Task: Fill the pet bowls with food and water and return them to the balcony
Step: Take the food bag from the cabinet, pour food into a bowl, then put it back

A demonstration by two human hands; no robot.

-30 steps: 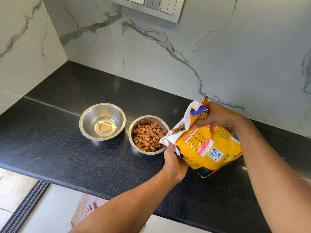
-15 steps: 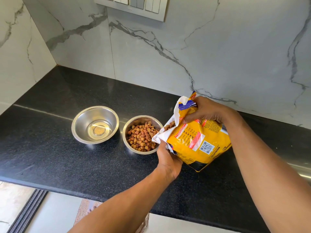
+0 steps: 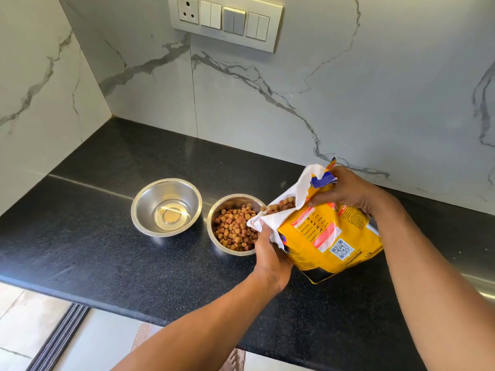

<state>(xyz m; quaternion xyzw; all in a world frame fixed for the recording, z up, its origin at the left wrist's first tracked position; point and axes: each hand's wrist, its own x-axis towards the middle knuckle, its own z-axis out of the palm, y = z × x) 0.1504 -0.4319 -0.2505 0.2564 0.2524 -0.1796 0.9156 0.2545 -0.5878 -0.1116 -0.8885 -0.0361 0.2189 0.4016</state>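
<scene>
Two steel bowls stand side by side on the black counter [image 3: 93,236]. The left bowl [image 3: 150,220] holds no food; whether water is in it I cannot tell. The right bowl [image 3: 217,247] is filled with brown kibble [image 3: 234,228]. A yellow pet food bag [image 3: 329,242] is tilted with its open white-lined mouth touching the right bowl's rim, kibble showing inside. My left hand [image 3: 270,258] grips the bag's lower mouth edge. My right hand [image 3: 345,191] clasps the bag's top near the blue torn flap.
A marble backsplash rises behind the counter, with a switch panel [image 3: 225,21] high on it. A side wall closes the counter's left end. The counter's front edge runs below my arms, with floor tiles and a door track [image 3: 56,341] beneath.
The bag is a little less tipped, its mouth still at the full bowl's rim. The view has tilted upward, bringing the switch panel into sight. Both hands keep their hold.
</scene>
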